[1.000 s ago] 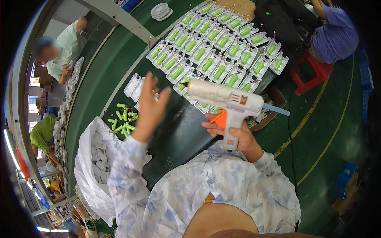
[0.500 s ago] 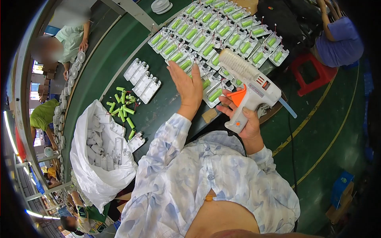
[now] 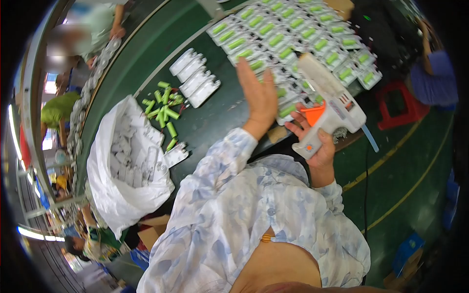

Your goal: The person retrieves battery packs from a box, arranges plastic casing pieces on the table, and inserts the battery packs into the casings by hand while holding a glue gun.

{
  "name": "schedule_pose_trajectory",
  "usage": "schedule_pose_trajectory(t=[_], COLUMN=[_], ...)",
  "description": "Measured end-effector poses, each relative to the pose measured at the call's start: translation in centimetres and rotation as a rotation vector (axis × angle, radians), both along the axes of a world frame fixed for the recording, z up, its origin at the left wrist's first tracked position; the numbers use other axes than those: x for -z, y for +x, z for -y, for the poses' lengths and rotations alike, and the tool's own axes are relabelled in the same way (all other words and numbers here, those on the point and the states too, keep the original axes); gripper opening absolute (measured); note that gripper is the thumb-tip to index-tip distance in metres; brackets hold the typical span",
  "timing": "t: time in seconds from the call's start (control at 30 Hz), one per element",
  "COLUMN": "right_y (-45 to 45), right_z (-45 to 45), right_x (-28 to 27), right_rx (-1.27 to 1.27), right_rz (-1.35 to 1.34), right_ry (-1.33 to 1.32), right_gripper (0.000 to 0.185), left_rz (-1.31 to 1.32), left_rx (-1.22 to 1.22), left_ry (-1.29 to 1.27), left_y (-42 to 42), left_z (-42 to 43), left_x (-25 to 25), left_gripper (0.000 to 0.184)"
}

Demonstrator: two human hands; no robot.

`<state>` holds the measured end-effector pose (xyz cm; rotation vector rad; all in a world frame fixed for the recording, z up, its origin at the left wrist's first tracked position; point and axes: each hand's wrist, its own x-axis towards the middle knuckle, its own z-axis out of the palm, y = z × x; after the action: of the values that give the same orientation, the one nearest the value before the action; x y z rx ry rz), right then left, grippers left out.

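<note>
My right hand grips the handle of a white hot glue gun with an orange trigger. A blue glue stick sticks out of its back end, and the nozzle points toward rows of white plastic housings with green batteries in them. My left hand is open at the near side of those rows, fingers stretched out and thumb apart, with nothing seen in it. Whether it touches a housing, I cannot tell. Left of it lie white housings without batteries and a pile of loose green batteries.
A white sack full of white plastic parts stands at the table's left. A red stool and a seated person are at the right. Other people work along a line of round white parts on the left.
The camera view has shifted, so the table and both hands appear farther right. The glue gun stays in my right hand, and my left hand stays open over the near housings.
</note>
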<state>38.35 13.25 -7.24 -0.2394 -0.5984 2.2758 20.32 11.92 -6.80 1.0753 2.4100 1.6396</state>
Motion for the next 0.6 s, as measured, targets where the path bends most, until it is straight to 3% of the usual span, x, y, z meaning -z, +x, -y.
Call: schedule_pose_trajectory(t=[0.2,0.3,0.37,0.43,0.6], right_y=[0.3,-0.1,-1.1,-2.2,-4.9], right_z=[-0.1,0.1,0.7,1.1,2.4], right_x=[-0.2,-1.5,-1.9,-2.2,-2.9], right_rx=[-0.064,-0.161,-0.225,-0.312,-0.383], right_rz=[0.005,0.026,0.05,0.094,0.181], right_ry=[0.069,0.075,0.073,0.11,0.185], right_gripper=[0.068,0.069,0.069,0.069,0.066], left_rz=[0.021,-0.422,-0.51,-0.572,-0.628], left_rx=[0.123,0.149,0.08,0.053,0.173], left_ry=[0.084,-0.079,-0.244,-0.565,-0.707], left_y=[-1.7,-7.2,-12.7,-16.5,-20.2], left_z=[2.9,7.3,9.7,10.6,10.7], left_x=[-2.2,-5.1,-6.2,-7.6,-7.4], left_gripper=[0.07,0.049,0.036,0.035,0.048])
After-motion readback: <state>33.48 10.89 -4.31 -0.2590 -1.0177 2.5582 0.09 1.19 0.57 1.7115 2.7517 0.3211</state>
